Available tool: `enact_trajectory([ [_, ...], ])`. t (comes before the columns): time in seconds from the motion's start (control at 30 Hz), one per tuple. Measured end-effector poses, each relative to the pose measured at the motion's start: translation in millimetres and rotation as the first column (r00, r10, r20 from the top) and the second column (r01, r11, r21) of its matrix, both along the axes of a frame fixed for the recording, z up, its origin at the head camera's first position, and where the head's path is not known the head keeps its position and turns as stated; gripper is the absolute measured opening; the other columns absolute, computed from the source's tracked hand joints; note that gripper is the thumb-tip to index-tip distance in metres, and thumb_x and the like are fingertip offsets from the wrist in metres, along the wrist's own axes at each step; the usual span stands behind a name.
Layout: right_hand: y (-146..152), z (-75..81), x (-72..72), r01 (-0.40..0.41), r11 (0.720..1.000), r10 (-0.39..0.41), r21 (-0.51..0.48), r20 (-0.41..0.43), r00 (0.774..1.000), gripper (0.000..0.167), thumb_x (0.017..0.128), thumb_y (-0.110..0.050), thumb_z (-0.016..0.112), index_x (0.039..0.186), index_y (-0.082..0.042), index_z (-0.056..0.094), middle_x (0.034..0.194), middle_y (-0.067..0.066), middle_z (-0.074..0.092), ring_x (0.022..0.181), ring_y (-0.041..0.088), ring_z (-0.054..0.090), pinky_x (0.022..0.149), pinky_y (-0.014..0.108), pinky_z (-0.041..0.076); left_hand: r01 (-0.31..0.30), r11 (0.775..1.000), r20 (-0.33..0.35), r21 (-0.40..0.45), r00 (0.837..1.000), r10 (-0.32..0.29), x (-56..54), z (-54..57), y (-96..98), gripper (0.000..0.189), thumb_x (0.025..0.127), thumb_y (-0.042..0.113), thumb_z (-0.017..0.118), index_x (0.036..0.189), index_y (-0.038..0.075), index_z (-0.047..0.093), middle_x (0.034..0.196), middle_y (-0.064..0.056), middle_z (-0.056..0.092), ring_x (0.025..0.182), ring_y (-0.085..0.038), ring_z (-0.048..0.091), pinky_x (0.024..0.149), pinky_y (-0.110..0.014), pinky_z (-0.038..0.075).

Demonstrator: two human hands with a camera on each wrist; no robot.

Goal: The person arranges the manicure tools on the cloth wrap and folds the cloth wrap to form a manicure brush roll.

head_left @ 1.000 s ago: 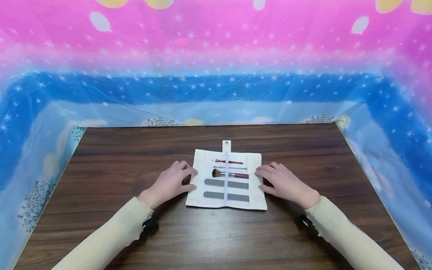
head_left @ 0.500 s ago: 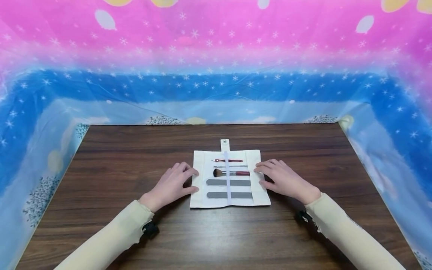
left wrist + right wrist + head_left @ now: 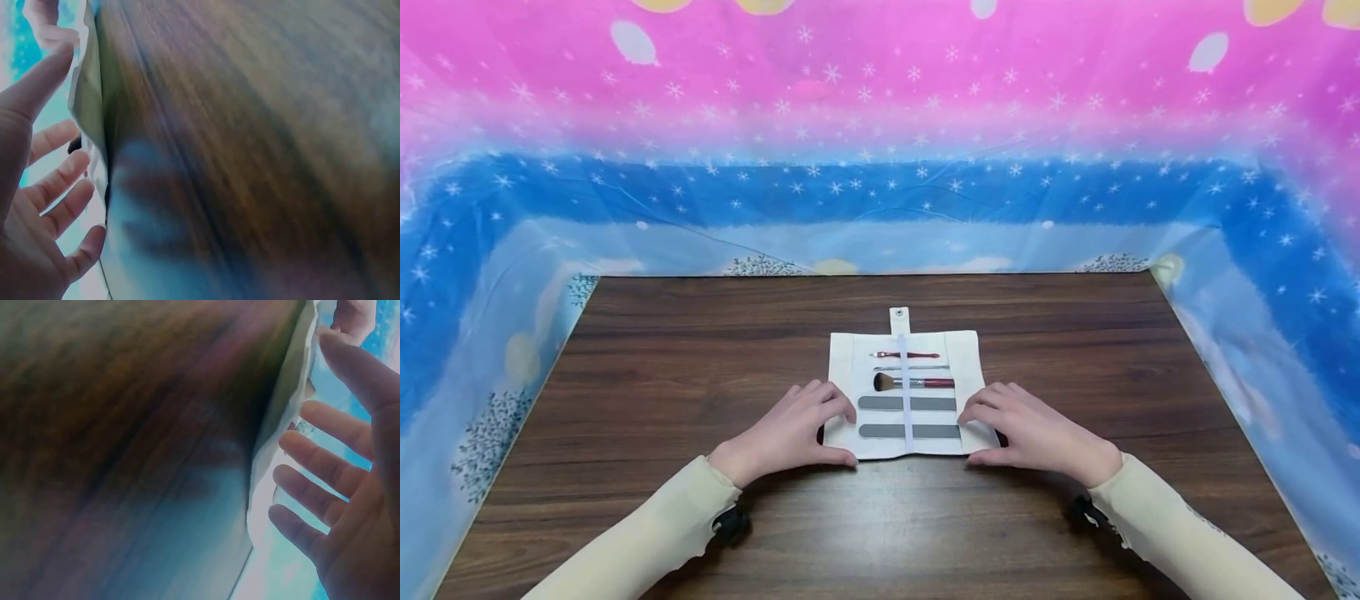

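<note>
A white cloth tool pouch [image 3: 868,450] lies unfolded on the table. A pale elastic band [image 3: 905,400] runs down its middle over a makeup brush [image 3: 936,383], two grey nail files [image 3: 880,403], a slim red-handled tool [image 3: 917,356] and a thin metal stick [image 3: 891,367]. At its far edge a snap strap [image 3: 899,321] sticks out. My left hand [image 3: 790,429] is at the near left corner, thumb by the front edge, fingers over the pouch. At the near right corner my right hand [image 3: 1041,429] mirrors it. Both wrist views show the fingers apart, unclosed.
The dark wood table [image 3: 700,317] stretches out around the pouch. Behind and along both sides hangs a pink and blue snowflake-printed cloth [image 3: 880,192]. Pale sleeves [image 3: 640,533] cover both forearms, with a black strap device under each wrist.
Both hands have slid from the pouch's side edges toward its near corners, and their fingers now reach further inward over it. The pouch stays spread flat, and its tools have not moved within it.
</note>
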State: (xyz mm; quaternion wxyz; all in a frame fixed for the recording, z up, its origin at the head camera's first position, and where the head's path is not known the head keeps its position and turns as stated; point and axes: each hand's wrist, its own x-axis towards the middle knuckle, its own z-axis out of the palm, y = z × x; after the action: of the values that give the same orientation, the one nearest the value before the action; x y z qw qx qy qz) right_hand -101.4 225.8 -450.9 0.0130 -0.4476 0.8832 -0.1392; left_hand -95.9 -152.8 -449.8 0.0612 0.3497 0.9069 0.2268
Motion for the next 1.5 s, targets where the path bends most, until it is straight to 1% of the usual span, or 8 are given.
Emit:
enact_trajectory([
  [0.17,2.1,-4.6,1.6,-0.009,1.0,0.009,-0.001,0.016,1.0,0.034,0.093,-0.04,0.08,0.119,-0.02,0.07,0.121,-0.004,0.064,0.109,0.017,0.06,0.095,0.044,0.048,0.033,0.999,-0.007,-0.013,0.999,-0.033,3.1,-2.4,1.3,0.041,0.081,0.049,0.087,0.102,0.023,0.064,0.107,0.007,0.058,0.101,-0.016,0.052,0.088,-0.043,0.04],
  [0.5,5.3,-4.1,1.7,-0.016,0.998,0.017,-0.055,0.019,1.0,0.022,0.099,-0.032,0.073,0.118,-0.02,0.071,0.115,-0.007,0.067,0.105,0.012,0.061,0.092,0.04,0.049,0.102,0.995,0.015,-0.003,0.995,-0.102,1.9,0.3,-0.8,0.015,0.093,0.035,0.08,0.099,0.025,0.07,0.112,0.008,0.065,0.107,-0.013,0.06,0.09,-0.042,0.045],
  [0.7,7.7,-1.9,-1.8,0.022,0.994,-0.012,-0.104,0.095,0.995,0.018,0.103,-0.029,0.068,0.119,-0.022,0.071,0.114,-0.011,0.069,0.103,0.008,0.062,0.09,0.04,0.049,0.109,0.992,0.031,0.058,0.993,-0.111,-2.6,2.6,-1.5,0.005,0.101,0.028,0.071,0.102,0.024,0.073,0.107,0.011,0.068,0.097,-0.005,0.063,0.089,-0.04,0.049],
  [0.9,8.6,-1.9,-8.7,0.1,0.985,-0.075,-0.141,0.178,0.981,0.011,0.105,-0.026,0.065,0.115,-0.026,0.07,0.108,-0.017,0.067,0.098,0.005,0.062,0.09,0.041,0.049,0.049,0.991,0.008,0.125,0.999,-0.051,-6.8,4.8,-1.2,0.007,0.104,0.023,0.067,0.104,0.021,0.073,0.104,0.008,0.068,0.089,-0.006,0.064,0.081,-0.035,0.055],
  [1.1,7.3,-1.2,-14.1,0.176,0.975,-0.147,-0.134,0.207,0.967,0.006,0.105,-0.026,0.064,0.106,-0.029,0.069,0.096,-0.021,0.062,0.088,0.004,0.056,0.083,0.039,0.049,-0.027,0.991,-0.06,0.129,0.998,0.035,-12.4,3.5,2.6,0.008,0.103,0.021,0.067,0.101,0.018,0.074,0.104,0.003,0.068,0.089,-0.013,0.064,0.08,-0.04,0.054],
  [1.37,0.1,-8.2,-25.0,0.215,0.962,-0.193,-0.168,0.136,0.972,0.011,0.103,-0.022,0.067,0.092,-0.023,0.068,0.085,-0.018,0.061,0.088,0.011,0.055,0.078,0.036,0.047,-0.128,0.99,-0.095,0.063,0.986,0.133,-20.8,-1.4,9.4,0.01,0.103,0.021,0.067,0.099,0.015,0.075,0.102,0.001,0.068,0.09,-0.017,0.062,0.079,-0.041,0.052],
  [1.47,-2.1,-10.7,-28.0,0.246,0.952,-0.227,-0.181,0.118,0.967,0.001,0.1,-0.019,0.071,0.1,-0.019,0.071,0.094,-0.011,0.068,0.096,0.016,0.058,0.082,0.039,0.05,-0.16,0.987,-0.092,0.032,0.983,0.162,-23.7,-2.4,11.6,0.012,0.103,0.022,0.067,0.099,0.015,0.075,0.104,0.0,0.067,0.091,-0.019,0.06,0.077,-0.041,0.051],
  [1.5,-2.7,-11.5,-28.6,0.255,0.95,-0.237,-0.181,0.114,0.965,0.005,0.1,-0.019,0.072,0.104,-0.017,0.071,0.099,-0.009,0.07,0.098,0.017,0.059,0.084,0.04,0.051,-0.169,0.985,-0.092,0.021,0.981,0.17,-24.3,-2.7,12.1,0.012,0.103,0.022,0.067,0.1,0.015,0.075,0.104,-0.001,0.067,0.092,-0.019,0.06,0.078,-0.041,0.051],
])
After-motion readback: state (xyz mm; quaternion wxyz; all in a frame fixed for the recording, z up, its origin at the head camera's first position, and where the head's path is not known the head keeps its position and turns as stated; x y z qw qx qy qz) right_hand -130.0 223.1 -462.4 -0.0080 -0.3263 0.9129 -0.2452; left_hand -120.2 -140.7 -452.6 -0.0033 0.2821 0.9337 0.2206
